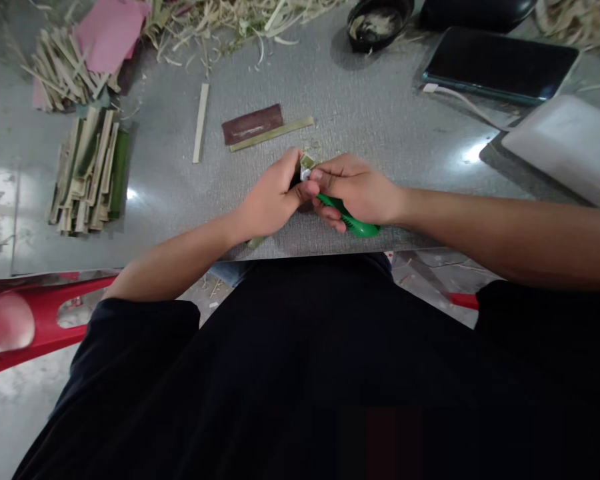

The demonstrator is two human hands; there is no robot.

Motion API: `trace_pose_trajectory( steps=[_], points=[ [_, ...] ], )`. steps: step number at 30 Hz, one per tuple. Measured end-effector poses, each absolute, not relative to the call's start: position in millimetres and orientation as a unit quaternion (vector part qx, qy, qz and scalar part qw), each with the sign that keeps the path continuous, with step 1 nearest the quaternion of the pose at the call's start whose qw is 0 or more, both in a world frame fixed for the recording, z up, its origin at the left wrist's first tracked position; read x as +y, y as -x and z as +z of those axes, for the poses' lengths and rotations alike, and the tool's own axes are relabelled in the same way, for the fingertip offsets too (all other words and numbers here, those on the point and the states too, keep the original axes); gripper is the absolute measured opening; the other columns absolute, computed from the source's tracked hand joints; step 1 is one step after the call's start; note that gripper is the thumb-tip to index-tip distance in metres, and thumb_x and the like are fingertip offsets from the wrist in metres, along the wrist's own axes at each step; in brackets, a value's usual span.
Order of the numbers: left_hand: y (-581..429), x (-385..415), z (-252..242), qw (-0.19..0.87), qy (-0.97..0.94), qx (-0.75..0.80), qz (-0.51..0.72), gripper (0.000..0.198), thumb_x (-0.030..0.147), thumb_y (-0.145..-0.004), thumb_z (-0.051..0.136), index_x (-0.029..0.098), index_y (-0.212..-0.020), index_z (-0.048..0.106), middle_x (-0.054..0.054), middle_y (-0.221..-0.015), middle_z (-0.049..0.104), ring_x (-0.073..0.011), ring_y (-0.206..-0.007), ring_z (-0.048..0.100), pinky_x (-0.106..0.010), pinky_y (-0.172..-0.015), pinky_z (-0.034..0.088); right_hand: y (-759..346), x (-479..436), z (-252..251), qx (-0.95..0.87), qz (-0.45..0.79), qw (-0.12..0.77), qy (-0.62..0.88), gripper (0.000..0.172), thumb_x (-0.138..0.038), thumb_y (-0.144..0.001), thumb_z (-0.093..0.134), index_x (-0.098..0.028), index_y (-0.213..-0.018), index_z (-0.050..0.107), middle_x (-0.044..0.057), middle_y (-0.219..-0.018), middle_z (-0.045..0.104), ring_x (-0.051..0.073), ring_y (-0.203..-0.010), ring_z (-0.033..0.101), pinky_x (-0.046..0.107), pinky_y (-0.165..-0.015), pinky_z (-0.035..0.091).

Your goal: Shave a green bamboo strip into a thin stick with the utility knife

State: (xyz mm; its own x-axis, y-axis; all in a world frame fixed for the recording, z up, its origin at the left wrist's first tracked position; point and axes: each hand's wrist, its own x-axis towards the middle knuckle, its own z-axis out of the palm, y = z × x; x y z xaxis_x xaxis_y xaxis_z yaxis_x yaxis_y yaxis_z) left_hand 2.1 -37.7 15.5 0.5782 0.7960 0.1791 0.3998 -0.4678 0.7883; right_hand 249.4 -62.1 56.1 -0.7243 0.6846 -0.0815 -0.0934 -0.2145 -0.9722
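Note:
Close to the table's front edge, my right hand point(357, 190) is closed around a utility knife point(363, 227) with a green handle. Its metal end points toward my left hand point(273, 200), and the blade's edge is mostly hidden by my fingers. My left hand is closed on a bamboo strip point(307, 161); one end shows by the knife, and the rest is covered by the hand. The two hands touch at the fingertips. Just beyond them lie a dark brown rectangular piece point(253, 125) and a thin greenish strip point(273, 135) along its near side.
A pale strip point(201, 123) lies apart on the grey table point(170, 200). At left are a stack of bamboo strips point(87, 173) and a bundle of thin sticks point(63, 70) beside pink paper point(110, 33). Shavings point(230, 20), a black bowl point(375, 30) and a cabled phone point(500, 63) are behind.

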Motion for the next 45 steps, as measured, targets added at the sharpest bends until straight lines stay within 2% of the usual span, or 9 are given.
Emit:
trace_pose_trajectory(
  steps=[5, 12, 16, 19, 23, 29, 34, 37, 45],
  points=[
    [-3, -36, 18, 0.378, -0.814, 0.330, 0.293, 0.098, 0.130, -0.093, 0.057, 0.033, -0.104, 0.044, -0.003, -0.098, 0.063, -0.0272, -0.088, 0.059, -0.047, -0.081, 0.052, -250, -57, 51, -0.575, 0.759, 0.226, 0.204, 0.069, -0.074, -0.130, 0.081, -0.025, -0.086, 0.060, -0.007, -0.057, 0.053, 0.013, -0.038, 0.053, 0.025, -0.040, 0.050],
    [3, -26, -3, 0.362, -0.813, 0.331, 0.314, 0.087, 0.119, -0.105, 0.060, 0.032, -0.103, 0.049, -0.003, -0.093, 0.065, -0.0261, -0.087, 0.060, -0.047, -0.079, 0.053, -248, -60, 53, -0.578, 0.725, 0.273, 0.256, 0.069, -0.068, -0.136, 0.074, -0.024, -0.085, 0.060, -0.003, -0.059, 0.057, 0.013, -0.042, 0.058, 0.023, -0.041, 0.048],
    [5, -25, 0, 0.363, -0.820, 0.301, 0.324, 0.094, 0.124, -0.096, 0.065, 0.033, -0.104, 0.047, -0.001, -0.094, 0.061, -0.0236, -0.083, 0.054, -0.045, -0.074, 0.050, -248, -59, 53, -0.573, 0.754, 0.235, 0.222, 0.068, -0.069, -0.133, 0.076, -0.025, -0.084, 0.058, -0.005, -0.058, 0.053, 0.014, -0.040, 0.055, 0.025, -0.040, 0.049],
    [4, -24, 2, 0.362, -0.827, 0.293, 0.315, 0.097, 0.129, -0.095, 0.058, 0.033, -0.102, 0.046, 0.000, -0.091, 0.058, -0.0230, -0.080, 0.051, -0.046, -0.072, 0.049, -248, -58, 50, -0.576, 0.751, 0.240, 0.215, 0.072, -0.079, -0.129, 0.080, -0.025, -0.085, 0.059, -0.006, -0.059, 0.054, 0.014, -0.041, 0.054, 0.026, -0.040, 0.050],
    [2, -28, 4, 0.358, -0.816, 0.314, 0.328, 0.090, 0.121, -0.107, 0.047, 0.031, -0.104, 0.049, 0.000, -0.089, 0.056, -0.0230, -0.081, 0.053, -0.045, -0.076, 0.049, -247, -60, 53, -0.569, 0.729, 0.268, 0.269, 0.071, -0.075, -0.133, 0.075, -0.024, -0.085, 0.060, -0.003, -0.060, 0.055, 0.014, -0.043, 0.057, 0.024, -0.040, 0.048],
    [0, -29, 6, 0.361, -0.821, 0.306, 0.318, 0.095, 0.125, -0.096, 0.064, 0.032, -0.101, 0.044, 0.000, -0.087, 0.050, -0.0247, -0.081, 0.050, -0.047, -0.074, 0.048, -247, -59, 53, -0.577, 0.758, 0.230, 0.200, 0.072, -0.079, -0.125, 0.084, -0.026, -0.084, 0.060, -0.006, -0.056, 0.053, 0.014, -0.038, 0.054, 0.025, -0.039, 0.050],
    [-2, -32, 7, 0.364, -0.807, 0.350, 0.307, 0.085, 0.116, -0.108, 0.057, 0.032, -0.100, 0.047, -0.001, -0.085, 0.056, -0.0267, -0.087, 0.059, -0.048, -0.080, 0.053, -248, -59, 48, -0.580, 0.732, 0.275, 0.229, 0.071, -0.077, -0.127, 0.083, -0.025, -0.085, 0.060, -0.005, -0.059, 0.057, 0.013, -0.042, 0.058, 0.023, -0.041, 0.051],
    [-1, -35, 9, 0.348, -0.816, 0.353, 0.297, 0.082, 0.113, -0.112, 0.056, 0.031, -0.104, 0.052, -0.003, -0.090, 0.063, -0.0267, -0.089, 0.064, -0.048, -0.081, 0.056, -248, -57, 48, -0.582, 0.746, 0.243, 0.212, 0.070, -0.078, -0.132, 0.074, -0.026, -0.088, 0.058, -0.007, -0.059, 0.054, 0.013, -0.041, 0.056, 0.023, -0.041, 0.050],
    [-1, -35, 8, 0.338, -0.826, 0.319, 0.317, 0.091, 0.121, -0.107, 0.049, 0.030, -0.106, 0.054, -0.003, -0.096, 0.067, -0.0270, -0.087, 0.069, -0.045, -0.078, 0.054, -250, -59, 55, -0.585, 0.736, 0.239, 0.244, 0.072, -0.078, -0.133, 0.072, -0.025, -0.087, 0.058, -0.004, -0.061, 0.055, 0.014, -0.043, 0.055, 0.025, -0.041, 0.048]
  ],
)
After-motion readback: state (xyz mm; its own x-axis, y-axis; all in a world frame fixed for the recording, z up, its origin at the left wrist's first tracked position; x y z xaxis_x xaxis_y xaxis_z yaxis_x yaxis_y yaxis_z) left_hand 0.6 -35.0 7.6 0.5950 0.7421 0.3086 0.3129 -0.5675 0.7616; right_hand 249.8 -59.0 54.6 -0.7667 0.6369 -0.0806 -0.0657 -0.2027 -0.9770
